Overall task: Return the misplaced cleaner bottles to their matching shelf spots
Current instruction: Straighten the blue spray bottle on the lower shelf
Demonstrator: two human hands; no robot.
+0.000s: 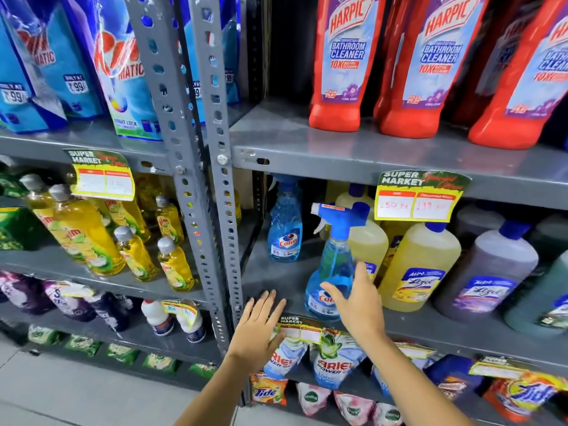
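Note:
A blue Colin spray bottle stands upright near the front of the grey middle shelf. My right hand is spread open against its lower right side, thumb across the label, not clasped around it. A second blue Colin spray bottle stands further back on the same shelf, to the left. My left hand hovers open at the shelf's front edge, left of the near bottle, holding nothing.
Yellow, purple and green Lizol bottles fill the shelf to the right. Red Harpic bottles stand on the shelf above. A grey slotted upright divides the bays; yellow dish liquid bottles sit left.

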